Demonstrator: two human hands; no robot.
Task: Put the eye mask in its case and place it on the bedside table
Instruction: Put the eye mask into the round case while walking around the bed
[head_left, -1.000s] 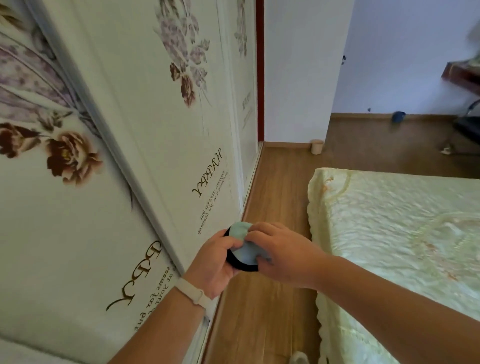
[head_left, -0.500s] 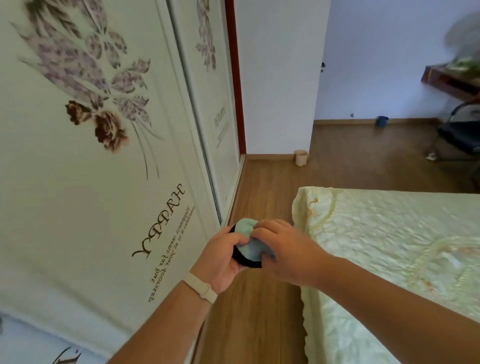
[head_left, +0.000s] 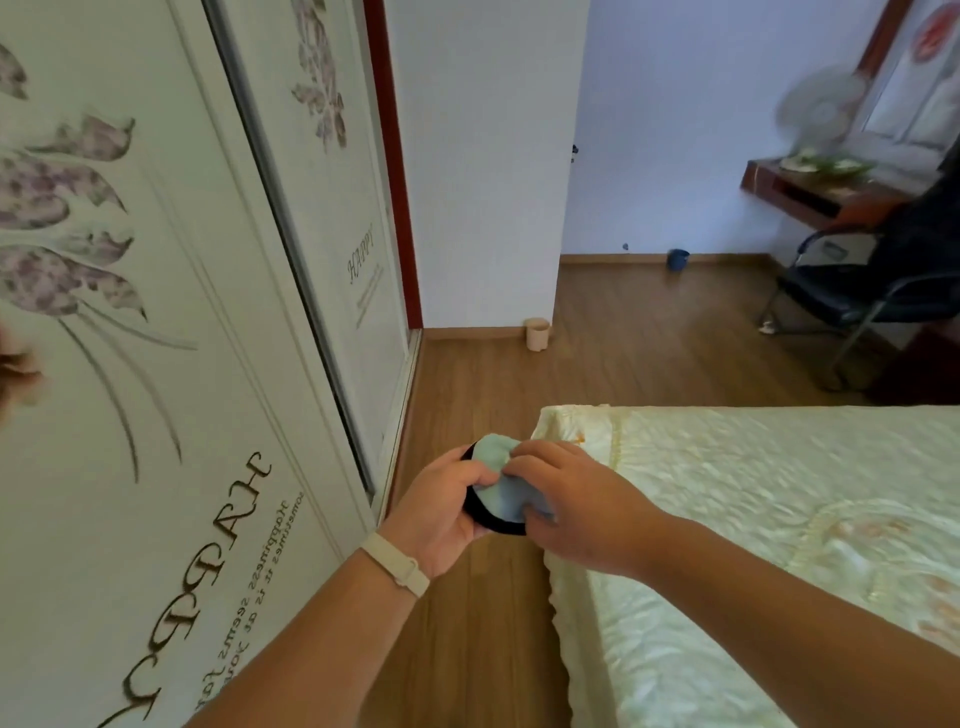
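Observation:
A light blue eye mask is bunched up inside a round black case, held in front of me over the wooden floor. My left hand, with a pale band on the wrist, cups the case from the left. My right hand presses on the mask from the right, its fingers on the fabric. Most of the case is hidden behind both hands. No bedside table is in view.
A bed with a pale green quilt fills the right. White floral wardrobe doors line the left, leaving a narrow strip of wooden floor. Farther off are a small beige cup, a blue cup, a dark chair and a wall shelf.
The view has swung right and lifted, showing more of the room, chair and shelf. Both hands keep the same hold on the mask and case, with the right fingers shifting slightly on the fabric.

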